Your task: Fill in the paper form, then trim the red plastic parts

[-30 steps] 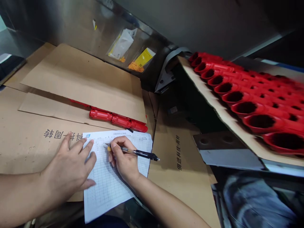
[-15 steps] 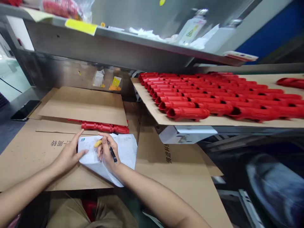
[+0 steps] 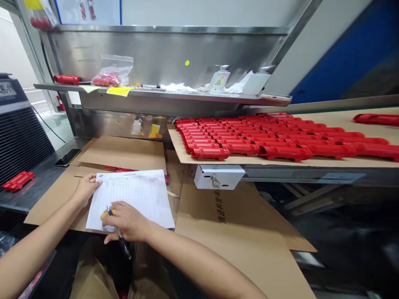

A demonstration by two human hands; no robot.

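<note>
A white printed form sheet point(image 3: 137, 189) with a ruled grid lies over the cardboard, its far part covering red parts. Its upper left corner is pinched by my left hand point(image 3: 86, 189), fingers curled at the edge. Over the sheet's lower left, my right hand point(image 3: 126, 220) holds a black pen point(image 3: 124, 245), which slants down toward my lap. Something yellow, like a finger cot point(image 3: 107, 214), covers one fingertip of that hand. Behind the sheet, a little of the red tubular parts point(image 3: 120, 169) shows under a cardboard flap point(image 3: 124, 151).
Rows of red tubular parts point(image 3: 249, 137) fill a cardboard-covered bench at right. A white box point(image 3: 218, 176) sits below its edge. The steel shelf point(image 3: 174, 93) carries bottles, tissues and a bag. At left are a phone point(image 3: 67, 158) and a loose red part point(image 3: 18, 181).
The sheet, bent and crumpled before, is spread flatter. My left hand has gone from lying beside it to gripping its corner. My right hand has moved down and left; the view has tilted up.
</note>
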